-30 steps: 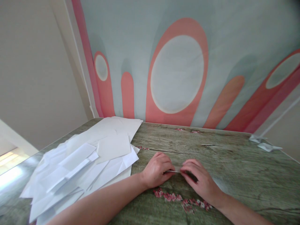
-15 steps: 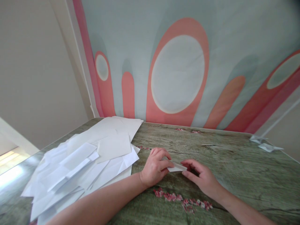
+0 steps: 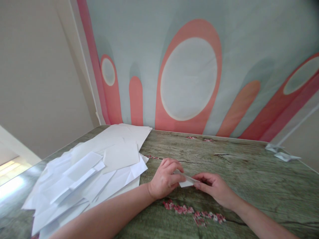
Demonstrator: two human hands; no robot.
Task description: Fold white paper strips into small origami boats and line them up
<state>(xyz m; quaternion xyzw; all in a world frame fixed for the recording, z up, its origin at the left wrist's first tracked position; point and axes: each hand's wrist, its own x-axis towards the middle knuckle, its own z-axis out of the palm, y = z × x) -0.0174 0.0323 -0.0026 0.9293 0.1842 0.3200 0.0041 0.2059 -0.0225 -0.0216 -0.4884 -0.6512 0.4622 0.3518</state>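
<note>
The left forearm (image 3: 112, 210) extends from the lower left, and the left hand (image 3: 166, 179) has curled fingers (image 3: 172, 163). The right forearm (image 3: 258, 217) extends from the lower right; the right hand (image 3: 214, 189) makes a pinch, near the left one.

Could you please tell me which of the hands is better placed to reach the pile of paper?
Probably the left hand: it is nearer the pile of paper. The right hand is farther off, beyond the small white paper. Both hands hold that paper, so neither is free.
</note>
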